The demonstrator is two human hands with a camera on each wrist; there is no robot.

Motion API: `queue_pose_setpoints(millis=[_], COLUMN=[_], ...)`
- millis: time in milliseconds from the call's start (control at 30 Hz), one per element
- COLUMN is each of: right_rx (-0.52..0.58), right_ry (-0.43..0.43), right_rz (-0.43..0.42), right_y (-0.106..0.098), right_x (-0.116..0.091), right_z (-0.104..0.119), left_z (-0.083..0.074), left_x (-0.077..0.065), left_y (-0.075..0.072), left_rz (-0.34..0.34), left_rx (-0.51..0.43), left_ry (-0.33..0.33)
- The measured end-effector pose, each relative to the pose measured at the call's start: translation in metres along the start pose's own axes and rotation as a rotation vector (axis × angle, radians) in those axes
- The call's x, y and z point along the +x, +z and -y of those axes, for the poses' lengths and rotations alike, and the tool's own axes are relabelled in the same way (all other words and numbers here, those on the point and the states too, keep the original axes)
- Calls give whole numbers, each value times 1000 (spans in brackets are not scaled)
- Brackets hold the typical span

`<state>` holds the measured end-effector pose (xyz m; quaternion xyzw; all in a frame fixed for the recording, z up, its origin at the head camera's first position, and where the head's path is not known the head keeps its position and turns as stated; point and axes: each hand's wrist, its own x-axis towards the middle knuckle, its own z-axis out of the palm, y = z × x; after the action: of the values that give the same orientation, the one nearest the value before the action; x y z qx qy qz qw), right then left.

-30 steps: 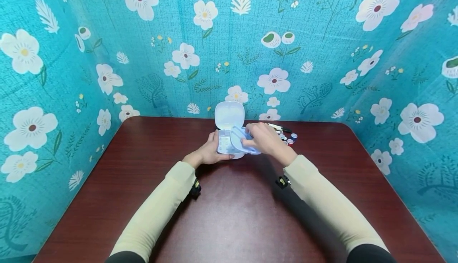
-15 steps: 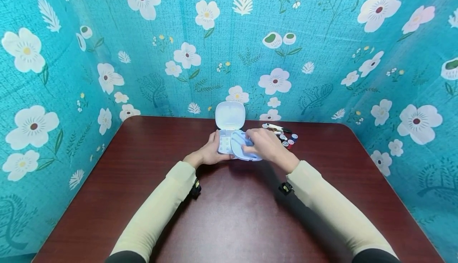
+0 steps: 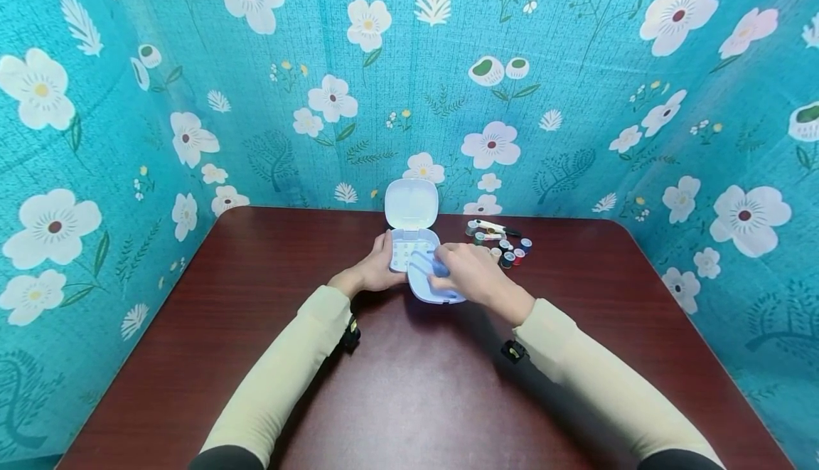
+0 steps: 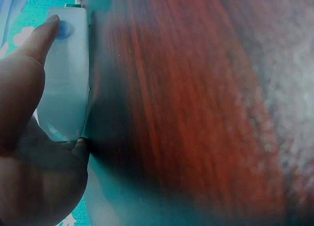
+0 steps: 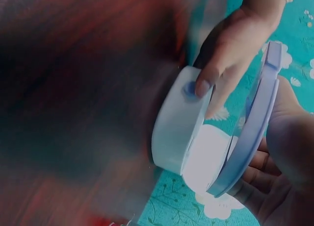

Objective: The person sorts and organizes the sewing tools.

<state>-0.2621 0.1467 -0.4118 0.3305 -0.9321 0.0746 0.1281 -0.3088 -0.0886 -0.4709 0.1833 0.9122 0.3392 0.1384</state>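
A small white sewing box (image 3: pixel 398 253) stands on the table with its hinged lid (image 3: pixel 411 203) raised at the back and rows of small pegs showing inside. My left hand (image 3: pixel 376 269) grips its left side. In the left wrist view that thumb lies by the round button on the white box front (image 4: pixel 66 93). With my right hand (image 3: pixel 472 271) I hold a pale lavender tray (image 3: pixel 425 291), which overlaps the front right of the box in the head view. The right wrist view has the tray (image 5: pixel 252 133) on edge, raised apart from the box (image 5: pixel 174 123).
Several thread spools (image 3: pixel 508 259) in different colours lie to the right of the box, beyond my right hand. Behind them is a slim white and black tool (image 3: pixel 499 228). A flowered teal cloth (image 3: pixel 333 143) hangs behind the dark wooden table (image 3: pixel 409 385).
My right hand has drawn the tray toward me, from over the box to its front right. More of the pegged inside and more spools show now. The left hand has stayed at the box.
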Motion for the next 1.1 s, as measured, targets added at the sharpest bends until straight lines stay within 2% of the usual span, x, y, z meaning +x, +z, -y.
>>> queue_pose_setpoints(millis=[233, 433, 600, 733, 967, 1100], right_rx=[0, -4, -5, -5, 9, 4], right_ry=[-36, -60, -58, -88, -88, -89], right_rz=[10, 27, 50, 50, 135, 156], right_y=[2, 3, 3, 5, 10, 17], right_x=[-8, -15, -19, -23, -29, -32], right_z=[11, 17, 22, 25, 32, 35], left_z=[1, -1, -2, -2, -2, -2], left_x=[3, 3, 3, 4, 5, 5], left_y=[0, -1, -2, -2, -1, -1], left_rz=[8, 7, 7, -1, -27, -27], left_rx=[37, -4, 1, 1, 1, -4], left_ry=[20, 24, 4, -18, -17, -13])
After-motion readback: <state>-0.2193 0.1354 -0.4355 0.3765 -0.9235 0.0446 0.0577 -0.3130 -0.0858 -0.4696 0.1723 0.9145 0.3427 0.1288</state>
